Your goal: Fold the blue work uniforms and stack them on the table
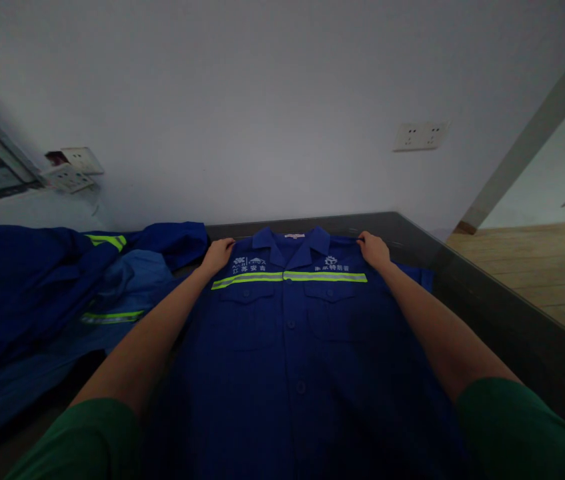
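A dark blue work jacket lies front up on a dark tabletop, its collar toward the wall. A yellow-green and silver reflective stripe crosses its chest above two buttoned pockets. White printing shows on both sides of the chest. My left hand pinches the jacket at the shoulder left of the collar. At the opposite shoulder, my right hand is closed on the fabric in the same way. The jacket's lower part is in deep shadow.
More blue work clothes with reflective stripes are heaped to the left. The dark tabletop meets a white wall with sockets. A second socket group is near the window at left. Wooden floor shows at right.
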Demonstrator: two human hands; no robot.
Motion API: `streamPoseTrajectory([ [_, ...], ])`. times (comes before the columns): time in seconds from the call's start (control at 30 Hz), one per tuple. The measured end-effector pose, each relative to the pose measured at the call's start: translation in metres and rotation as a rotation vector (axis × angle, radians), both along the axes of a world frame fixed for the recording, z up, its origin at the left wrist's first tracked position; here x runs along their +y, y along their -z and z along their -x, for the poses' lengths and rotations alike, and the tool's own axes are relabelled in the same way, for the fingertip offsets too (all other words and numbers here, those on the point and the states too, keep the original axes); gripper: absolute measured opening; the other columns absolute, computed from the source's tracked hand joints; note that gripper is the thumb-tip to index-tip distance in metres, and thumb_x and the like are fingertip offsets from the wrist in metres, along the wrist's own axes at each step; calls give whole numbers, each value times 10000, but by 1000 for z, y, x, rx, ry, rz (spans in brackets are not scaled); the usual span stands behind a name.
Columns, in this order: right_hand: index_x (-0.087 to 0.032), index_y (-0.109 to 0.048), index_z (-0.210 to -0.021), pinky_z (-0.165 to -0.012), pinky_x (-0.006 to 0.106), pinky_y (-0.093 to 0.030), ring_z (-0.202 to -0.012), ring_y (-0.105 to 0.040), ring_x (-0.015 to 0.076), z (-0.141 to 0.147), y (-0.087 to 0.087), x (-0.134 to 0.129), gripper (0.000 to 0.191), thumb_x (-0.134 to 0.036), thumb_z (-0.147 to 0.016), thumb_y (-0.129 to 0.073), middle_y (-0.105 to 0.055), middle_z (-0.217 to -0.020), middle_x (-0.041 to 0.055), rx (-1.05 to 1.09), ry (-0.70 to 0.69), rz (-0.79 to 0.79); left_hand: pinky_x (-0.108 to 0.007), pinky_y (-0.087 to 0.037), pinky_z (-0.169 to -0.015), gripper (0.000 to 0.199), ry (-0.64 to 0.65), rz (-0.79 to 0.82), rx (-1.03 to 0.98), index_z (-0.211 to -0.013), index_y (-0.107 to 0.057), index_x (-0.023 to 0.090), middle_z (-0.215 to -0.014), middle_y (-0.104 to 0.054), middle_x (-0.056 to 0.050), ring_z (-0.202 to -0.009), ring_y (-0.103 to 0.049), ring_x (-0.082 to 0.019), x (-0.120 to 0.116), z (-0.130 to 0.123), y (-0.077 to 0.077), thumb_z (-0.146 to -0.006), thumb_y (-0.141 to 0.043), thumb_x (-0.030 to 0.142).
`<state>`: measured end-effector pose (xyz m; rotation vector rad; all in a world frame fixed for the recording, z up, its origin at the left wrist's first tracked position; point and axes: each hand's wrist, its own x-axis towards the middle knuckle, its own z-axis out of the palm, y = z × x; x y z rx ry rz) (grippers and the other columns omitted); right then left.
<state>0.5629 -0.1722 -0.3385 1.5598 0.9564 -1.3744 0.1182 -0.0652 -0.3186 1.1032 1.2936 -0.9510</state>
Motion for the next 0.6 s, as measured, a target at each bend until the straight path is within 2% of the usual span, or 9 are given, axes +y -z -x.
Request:
streamPoseTrajectory([
  [0.1, -187, -601, -1146, -819, 337, -459, -993, -635, 263, -2, -4, 6, 273, -274, -962, -419, -684, -1075, 140, -11, 42, -42, -317, -455, -907, 314, 15, -51, -30, -936, -670, 153, -1016, -704, -125, -985, -629, -252, 11, -5, -6, -895, -378, 261],
  [0.2, -176, -635, -1048, -822, 350, -459, -962, -635, 262, -8, -5, 17, 221, -232, -918, -465, -694, -1026, 133, -3, 105, -136, -297, -455, -884, 280, 18, -80, -69, -845, -642, 166, -961, -702, -100, -934, -620, -227, 39, -11, -13, -901, -389, 273],
  [0.27, -168, -639, -986, -829, 357, -458, -949, -630, 264, -13, -4, 28, 197, -219, -896, -471, -695, -998, 132, -8, 185, -279, -288, -452, -867, 287, -11, -211, -72, -816, -612, 172, -925, -690, -82, -898, -606, -211, 64, -14, -18, -918, -378, 303],
  [0.37, -167, -618, -990, -834, 358, -453, -937, -618, 259, -21, -4, 49, 223, -244, -911, -425, -687, -984, 132, -30, 306, -544, -266, -449, -809, 307, -89, -481, -62, -828, -581, 186, -867, -666, -47, -850, -580, -185, 98, -17, -30, -944, -346, 345],
  [0.4, -169, -613, -990, -825, 359, -451, -921, -616, 258, -23, -5, 56, 227, -255, -914, -418, -686, -970, 129, -24, 322, -584, -258, -447, -770, 305, -88, -476, -70, -807, -574, 191, -821, -657, -37, -816, -573, -180, 107, -18, -34, -942, -351, 349],
  [0.5, -179, -619, -900, -777, 361, -450, -845, -609, 258, -28, -10, 74, 181, -269, -882, -463, -685, -884, 120, 43, 315, -527, -252, -416, -654, 297, 2, -249, -128, -661, -519, 202, -635, -583, -11, -674, -529, -172, 128, -22, -45, -901, -417, 346],
  [0.53, -182, -618, -872, -762, 359, -448, -826, -605, 256, -30, -13, 80, 164, -270, -869, -480, -683, -863, 116, 61, 316, -519, -254, -401, -633, 303, 19, -233, -129, -632, -493, 205, -601, -550, -4, -643, -510, -168, 135, -23, -48, -892, -427, 348],
  [0.6, -185, -616, -874, -744, 354, -443, -811, -596, 249, -34, -18, 92, 160, -274, -863, -484, -678, -854, 106, 60, 339, -587, -256, -377, -624, 310, -3, -364, -102, -637, -472, 207, -598, -514, 4, -632, -491, -163, 151, -26, -55, -901, -403, 353],
])
